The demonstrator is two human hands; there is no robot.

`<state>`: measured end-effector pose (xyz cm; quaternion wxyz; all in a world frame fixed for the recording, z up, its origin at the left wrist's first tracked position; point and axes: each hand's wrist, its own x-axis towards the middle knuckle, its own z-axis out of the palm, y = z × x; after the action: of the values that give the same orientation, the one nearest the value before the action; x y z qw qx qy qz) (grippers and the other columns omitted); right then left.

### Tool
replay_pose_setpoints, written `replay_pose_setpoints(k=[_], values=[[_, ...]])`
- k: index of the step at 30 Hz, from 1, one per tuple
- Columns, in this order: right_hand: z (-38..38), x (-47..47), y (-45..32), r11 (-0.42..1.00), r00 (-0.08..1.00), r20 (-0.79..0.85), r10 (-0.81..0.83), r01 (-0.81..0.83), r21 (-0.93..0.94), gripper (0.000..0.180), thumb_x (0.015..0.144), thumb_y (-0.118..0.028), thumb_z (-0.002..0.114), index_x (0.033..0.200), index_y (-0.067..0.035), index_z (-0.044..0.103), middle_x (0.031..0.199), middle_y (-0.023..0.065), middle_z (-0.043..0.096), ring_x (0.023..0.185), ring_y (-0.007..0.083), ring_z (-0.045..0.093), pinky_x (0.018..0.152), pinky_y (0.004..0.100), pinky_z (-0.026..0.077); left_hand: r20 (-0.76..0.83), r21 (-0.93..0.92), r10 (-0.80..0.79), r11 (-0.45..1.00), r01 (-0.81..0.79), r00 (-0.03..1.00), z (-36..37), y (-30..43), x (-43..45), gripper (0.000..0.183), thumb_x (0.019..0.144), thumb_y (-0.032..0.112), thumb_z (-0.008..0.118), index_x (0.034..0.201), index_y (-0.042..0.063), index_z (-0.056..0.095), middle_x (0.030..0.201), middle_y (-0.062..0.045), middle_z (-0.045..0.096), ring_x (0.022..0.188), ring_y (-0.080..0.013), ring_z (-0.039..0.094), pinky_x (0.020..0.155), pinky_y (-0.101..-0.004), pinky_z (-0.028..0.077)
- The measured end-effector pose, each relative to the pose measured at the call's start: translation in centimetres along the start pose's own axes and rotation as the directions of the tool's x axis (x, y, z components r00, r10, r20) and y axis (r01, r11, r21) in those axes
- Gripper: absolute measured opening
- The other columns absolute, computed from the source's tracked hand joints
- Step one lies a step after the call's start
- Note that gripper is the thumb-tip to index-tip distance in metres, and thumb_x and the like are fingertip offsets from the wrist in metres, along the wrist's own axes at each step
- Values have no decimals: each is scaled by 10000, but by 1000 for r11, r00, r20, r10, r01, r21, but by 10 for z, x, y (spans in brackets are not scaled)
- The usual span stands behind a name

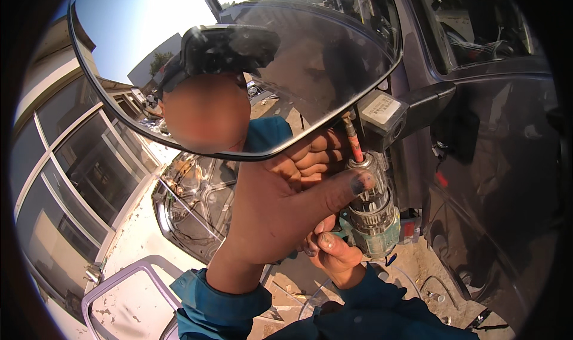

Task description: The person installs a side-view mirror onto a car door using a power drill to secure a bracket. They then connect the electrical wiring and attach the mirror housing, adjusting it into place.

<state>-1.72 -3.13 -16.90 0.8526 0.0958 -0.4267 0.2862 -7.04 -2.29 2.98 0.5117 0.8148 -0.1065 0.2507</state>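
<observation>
A teal power drill (374,228) stands upright below a large vehicle side mirror (313,71). Its chuck carries a red-sleeved driver bit (353,140), whose tip points up at the mount under the mirror's edge. My left hand (286,205) is around the chuck's near side, its dark-stained thumb on the chuck and its fingers curled behind, partly under the mirror. Lower down, my right hand (335,250) is closed at the drill's body; the handle and trigger are mostly hidden. A boxy black housing (385,116) with a label and a lens sits on the mirror arm (429,96), right of the bit.
The dark vehicle door (501,170) fills the right side. At left are a building's framed windows (89,161), a detached vehicle hood (197,205) against a pale wall and a purple metal frame (112,277). Wires and debris lie on the ground (416,268) below.
</observation>
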Motion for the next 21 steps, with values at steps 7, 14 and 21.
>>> replay_pose_setpoints(k=[7, 14, 21], values=[[-19, -8, 3, 997, 997, 3, 77, -77, -1, 478, 996, -331, 704, 1329, 7, 649, 1122, 110, 698, 971, 192, 597, 884, 335, 452, 78, -111, -84, 990, 92, 993, -1, 2, -3, 553, 844, -5, 883, 1324, -154, 653, 1172, -197, 772, 1049, -197, 745, 925, -323, 613], [-10, -5, 11, 989, 991, -82, 106, -96, 114, 608, 929, -256, 746, 1456, -4, 580, 1188, 101, 708, 963, 192, 645, 813, 314, 505, -3, -214, -48, 976, 46, 999, -2, -7, -10, 581, 853, -42, 869, 1360, -182, 622, 1183, -195, 749, 1076, -203, 737, 927, -325, 613], [-20, -5, 13, 996, 990, -136, 40, -51, -78, 604, 888, -263, 804, 1415, -88, 566, 1171, 106, 668, 999, 247, 645, 911, 388, 531, -48, -22, -142, 990, 141, 989, -2, -1, -24, 632, 837, -67, 882, 1399, -162, 612, 1262, -198, 747, 1194, -255, 736, 1010, -360, 611]])
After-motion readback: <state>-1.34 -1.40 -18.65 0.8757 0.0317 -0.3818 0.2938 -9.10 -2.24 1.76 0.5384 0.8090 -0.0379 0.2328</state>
